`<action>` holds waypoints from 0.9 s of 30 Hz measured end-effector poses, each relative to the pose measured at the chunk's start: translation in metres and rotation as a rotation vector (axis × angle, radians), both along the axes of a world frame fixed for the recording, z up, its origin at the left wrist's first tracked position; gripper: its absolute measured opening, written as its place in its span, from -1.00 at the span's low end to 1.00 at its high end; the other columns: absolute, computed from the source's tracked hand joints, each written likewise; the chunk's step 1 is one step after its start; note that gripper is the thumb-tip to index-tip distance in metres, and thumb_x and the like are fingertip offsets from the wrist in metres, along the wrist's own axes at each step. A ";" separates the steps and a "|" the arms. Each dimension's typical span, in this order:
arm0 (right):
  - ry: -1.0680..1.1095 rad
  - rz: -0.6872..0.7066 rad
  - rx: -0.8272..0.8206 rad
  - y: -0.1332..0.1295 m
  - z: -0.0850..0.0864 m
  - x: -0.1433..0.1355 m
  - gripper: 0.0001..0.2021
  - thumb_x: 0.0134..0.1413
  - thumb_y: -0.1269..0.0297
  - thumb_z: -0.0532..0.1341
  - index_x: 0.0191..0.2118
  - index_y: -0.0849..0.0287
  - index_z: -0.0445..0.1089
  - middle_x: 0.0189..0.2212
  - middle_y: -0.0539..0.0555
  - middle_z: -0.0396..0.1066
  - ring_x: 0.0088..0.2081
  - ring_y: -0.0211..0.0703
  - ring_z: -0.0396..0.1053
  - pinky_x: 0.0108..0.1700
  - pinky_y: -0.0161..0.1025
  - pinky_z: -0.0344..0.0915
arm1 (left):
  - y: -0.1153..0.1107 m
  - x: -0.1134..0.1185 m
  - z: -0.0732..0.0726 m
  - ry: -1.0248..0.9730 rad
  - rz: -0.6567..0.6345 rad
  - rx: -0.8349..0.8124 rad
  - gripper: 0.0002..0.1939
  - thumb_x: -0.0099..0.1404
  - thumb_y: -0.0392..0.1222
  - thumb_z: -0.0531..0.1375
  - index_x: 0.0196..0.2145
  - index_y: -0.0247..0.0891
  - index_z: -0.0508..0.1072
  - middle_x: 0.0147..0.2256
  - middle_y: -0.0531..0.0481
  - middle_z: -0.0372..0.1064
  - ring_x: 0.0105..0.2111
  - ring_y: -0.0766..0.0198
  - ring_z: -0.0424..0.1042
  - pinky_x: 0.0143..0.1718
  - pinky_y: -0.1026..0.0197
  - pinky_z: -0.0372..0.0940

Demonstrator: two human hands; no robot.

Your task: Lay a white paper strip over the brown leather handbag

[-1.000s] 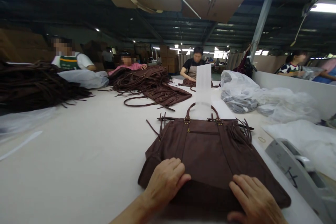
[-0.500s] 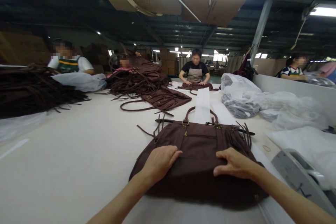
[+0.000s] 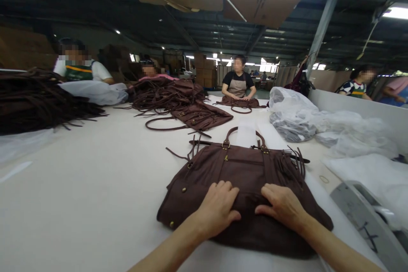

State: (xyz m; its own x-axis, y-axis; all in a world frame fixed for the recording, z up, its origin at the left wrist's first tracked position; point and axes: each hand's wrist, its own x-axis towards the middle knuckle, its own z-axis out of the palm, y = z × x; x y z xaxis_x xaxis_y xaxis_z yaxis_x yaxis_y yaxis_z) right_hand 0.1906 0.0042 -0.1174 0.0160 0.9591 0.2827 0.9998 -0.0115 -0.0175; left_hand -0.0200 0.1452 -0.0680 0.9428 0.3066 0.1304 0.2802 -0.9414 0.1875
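Observation:
A dark brown handbag [image 3: 244, 174] lies flat in front of me, with its two handles pointing away and its base toward me. Brass rings, a short zip and thin tassels show on it. My left hand [image 3: 218, 208] grips the bag near its bottom edge, fingers curled over the top and thumb on the near side. Close by on the right, my right hand [image 3: 282, 206] pinches the same edge in a similar way. Under the handles lies a strip of white wrapping sheet [image 3: 247, 128]. The fingertips are partly hidden in the leather.
Another brown bag [image 3: 204, 117] lies beyond, before a heap of bags [image 3: 168, 93]. More bags [image 3: 35, 102] are piled at left. Plastic-wrapped bundles [image 3: 293, 114] and a grey device [image 3: 360, 216] stand right. Across the table, a co-worker [image 3: 239, 83] handles a bag.
My left hand has moved right and is nearer my right hand. The bag's near left corner, with brass studs, now shows. Across the table, a raised bag has gone down onto the heap.

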 end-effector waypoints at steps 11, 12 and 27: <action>0.056 -0.259 -0.335 -0.055 0.047 0.011 -0.51 -0.16 0.37 0.44 -0.09 0.20 0.26 -0.16 0.14 0.39 -0.12 0.13 0.37 -0.18 -0.09 0.26 | -0.014 0.004 -0.028 -0.182 0.090 0.129 -0.77 0.20 -0.24 0.28 -0.24 -0.20 0.28 -0.21 0.01 0.28 -0.20 0.11 0.20 -0.16 0.07 0.09; 0.024 -0.272 -0.299 -0.057 0.042 0.009 -0.58 -0.12 0.38 0.41 -0.13 0.20 0.27 -0.17 0.13 0.38 -0.15 0.11 0.37 -0.20 -0.08 0.26 | -0.017 0.000 -0.031 -0.199 0.042 0.203 -0.85 0.25 -0.27 0.23 -0.29 -0.20 0.28 -0.25 0.01 0.28 -0.23 0.13 0.20 -0.18 0.07 0.07; 0.089 -0.216 -0.379 -0.092 0.057 0.026 -0.57 -0.17 0.53 0.26 -0.13 0.02 0.24 -0.32 -0.05 0.48 -0.24 0.01 0.46 -0.34 -0.25 0.15 | -0.011 -0.021 -0.040 -0.222 -0.206 0.349 -0.81 0.40 -0.34 -0.01 -0.37 -0.23 0.29 -0.34 0.00 0.25 -0.34 0.19 0.15 -0.26 0.09 0.00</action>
